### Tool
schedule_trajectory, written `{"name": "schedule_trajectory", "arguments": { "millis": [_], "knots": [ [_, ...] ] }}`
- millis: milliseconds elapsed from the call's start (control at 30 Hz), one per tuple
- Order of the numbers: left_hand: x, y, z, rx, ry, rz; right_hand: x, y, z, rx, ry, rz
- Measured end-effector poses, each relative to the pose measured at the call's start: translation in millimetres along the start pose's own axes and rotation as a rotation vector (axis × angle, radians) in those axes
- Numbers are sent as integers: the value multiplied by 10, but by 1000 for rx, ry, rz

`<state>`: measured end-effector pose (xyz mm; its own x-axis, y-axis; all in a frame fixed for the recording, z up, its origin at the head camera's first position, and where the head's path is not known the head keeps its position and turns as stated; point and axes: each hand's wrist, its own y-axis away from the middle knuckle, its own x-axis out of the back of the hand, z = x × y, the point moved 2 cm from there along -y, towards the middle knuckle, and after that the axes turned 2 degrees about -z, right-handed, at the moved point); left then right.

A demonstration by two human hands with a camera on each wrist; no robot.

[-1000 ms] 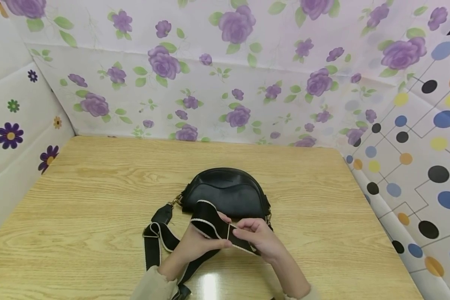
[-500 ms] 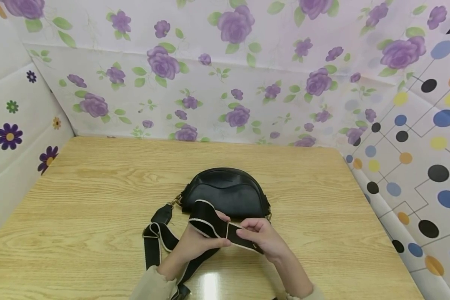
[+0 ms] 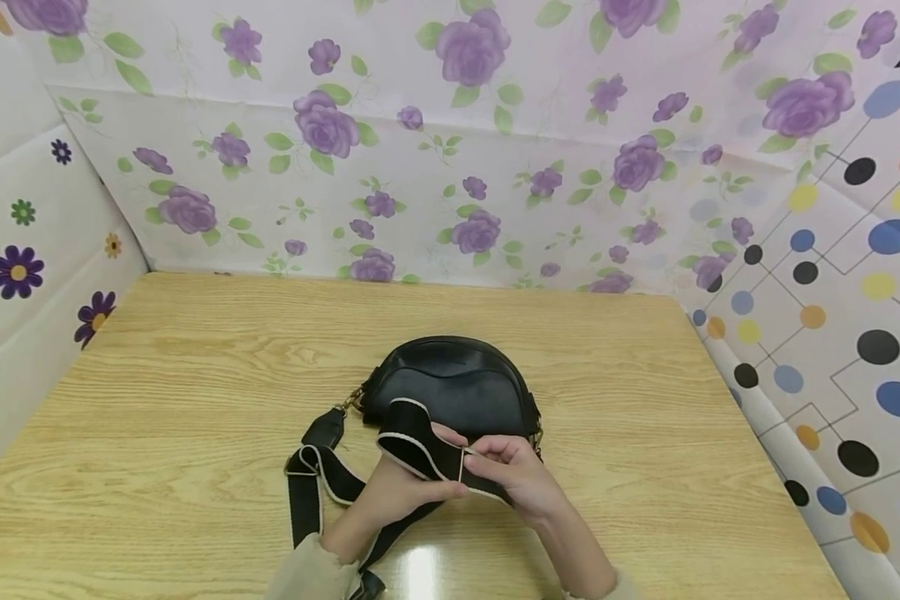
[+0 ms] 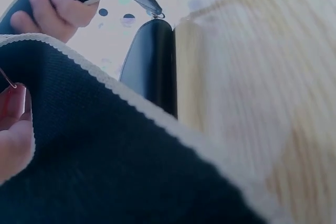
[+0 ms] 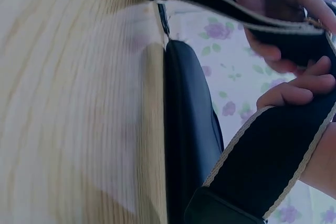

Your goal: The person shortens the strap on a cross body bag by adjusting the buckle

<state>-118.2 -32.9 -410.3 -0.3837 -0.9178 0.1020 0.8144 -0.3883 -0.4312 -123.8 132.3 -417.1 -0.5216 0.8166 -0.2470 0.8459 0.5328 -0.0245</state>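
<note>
A black half-moon handbag (image 3: 450, 383) lies on the table beyond both hands. Its black webbing strap (image 3: 418, 433) has cream edges and loops up in front of the bag. My left hand (image 3: 397, 493) holds the strap beside a thin metal slider buckle (image 3: 462, 464), thumb in front and fingers behind. Just right of the buckle, my right hand (image 3: 523, 479) pinches the strap between thumb and fingers. In the right wrist view, fingers (image 5: 299, 87) curl over the strap, which hides part of them. The left wrist view is mostly filled by webbing (image 4: 105, 145).
More strap (image 3: 305, 500) trails on the table left of my left forearm, with a second buckle (image 3: 300, 467) on it. A leather strap end (image 3: 325, 427) joins the bag by a gold clasp (image 3: 354, 398). Patterned sheets (image 3: 420, 167) surround the wooden table (image 3: 217, 350).
The buckle and my left hand have shifted slightly right. My right hand's fingertips have come closer to the buckle, and less strap shows between the hands. The bag has stayed put.
</note>
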Motion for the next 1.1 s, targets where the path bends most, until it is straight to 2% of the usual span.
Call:
{"name": "schedule_trajectory", "arguments": {
  "millis": [200,400,633,833,1100],
  "knots": [
    [11,6,5,39,14,3,-27,-3,2,-30,14,32],
    [26,-8,19,13,6,-4,15,-5,-23,-12,65,-9],
    [53,-15,28,-2,-27,2,147,21,-3,-42,147,-3],
    [49,-8,25,18,-22,4,169,32,3,-24,137,-17],
    [41,11,18,39,-36,5,133,31,18,-15,67,-4]
  ]
}}
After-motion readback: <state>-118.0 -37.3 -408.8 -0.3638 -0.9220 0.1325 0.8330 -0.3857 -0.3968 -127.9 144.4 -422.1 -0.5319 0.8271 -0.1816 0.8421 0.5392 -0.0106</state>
